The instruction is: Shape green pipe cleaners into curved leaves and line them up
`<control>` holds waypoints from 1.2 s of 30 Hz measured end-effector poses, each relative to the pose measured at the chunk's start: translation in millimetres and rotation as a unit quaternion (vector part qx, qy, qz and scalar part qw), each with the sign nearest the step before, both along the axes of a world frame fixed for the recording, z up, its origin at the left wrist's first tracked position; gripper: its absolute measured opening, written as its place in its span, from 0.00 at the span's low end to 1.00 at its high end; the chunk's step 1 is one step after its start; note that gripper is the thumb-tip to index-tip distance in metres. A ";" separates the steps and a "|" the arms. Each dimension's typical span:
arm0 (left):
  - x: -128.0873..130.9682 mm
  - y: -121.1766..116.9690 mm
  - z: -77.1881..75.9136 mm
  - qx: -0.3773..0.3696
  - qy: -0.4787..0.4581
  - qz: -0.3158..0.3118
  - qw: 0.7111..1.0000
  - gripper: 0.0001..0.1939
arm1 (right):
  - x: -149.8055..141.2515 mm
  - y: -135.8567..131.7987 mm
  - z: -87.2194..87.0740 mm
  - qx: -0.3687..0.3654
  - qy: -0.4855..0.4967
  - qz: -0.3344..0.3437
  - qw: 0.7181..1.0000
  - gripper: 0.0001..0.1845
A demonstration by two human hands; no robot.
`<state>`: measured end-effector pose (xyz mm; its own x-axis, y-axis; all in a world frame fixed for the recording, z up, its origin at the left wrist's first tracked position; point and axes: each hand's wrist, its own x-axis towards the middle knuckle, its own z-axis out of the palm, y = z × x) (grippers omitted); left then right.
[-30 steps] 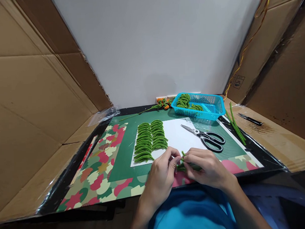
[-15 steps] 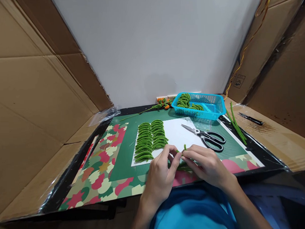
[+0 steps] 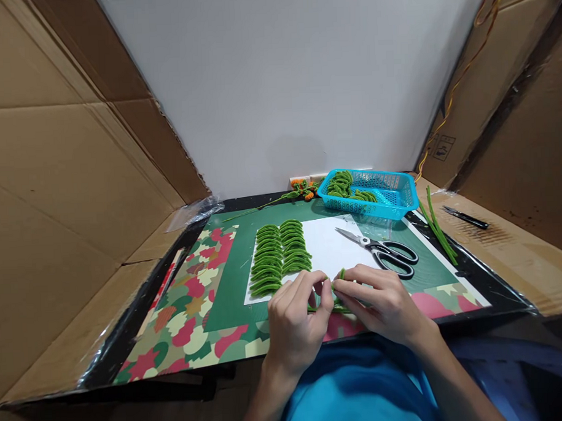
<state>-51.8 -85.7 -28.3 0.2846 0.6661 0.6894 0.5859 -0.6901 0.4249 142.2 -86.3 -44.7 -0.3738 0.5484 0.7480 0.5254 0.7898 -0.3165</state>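
Observation:
My left hand (image 3: 296,323) and my right hand (image 3: 381,302) meet at the near edge of the white sheet (image 3: 331,248). Both pinch a green pipe cleaner piece (image 3: 337,291) between fingertips; its short end sticks up by my right thumb, most of it is hidden under the fingers. On the white sheet's left part lie two rows of bent green pipe cleaner pieces (image 3: 280,253). Black-handled scissors (image 3: 384,250) rest just beyond my right hand.
A blue basket (image 3: 393,197) with more green pieces stands at the back right. Long green stems (image 3: 438,226) and a small knife (image 3: 465,217) lie to the right. An orange-flowered stem (image 3: 290,196) lies at the back. Cardboard walls enclose the patterned mat (image 3: 196,299).
Both hands shifted slightly forward onto the sheet's edge while working the green piece; the piece's end now stands up between the fingertips. Nothing else moved.

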 end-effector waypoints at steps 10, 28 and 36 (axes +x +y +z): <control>-0.3 0.7 -0.9 0.013 -0.022 0.030 0.999 0.07 | 0.9 -1.8 -0.2 -0.019 -0.004 0.027 0.999 0.07; -1.9 -0.8 -0.4 -0.079 -0.042 -0.001 0.996 0.04 | -0.3 -1.1 1.6 -0.017 0.015 0.021 1.000 0.07; -1.9 -0.7 2.8 -0.099 -0.033 -0.017 0.994 0.05 | 0.7 -1.5 0.5 -0.018 0.013 0.028 0.999 0.08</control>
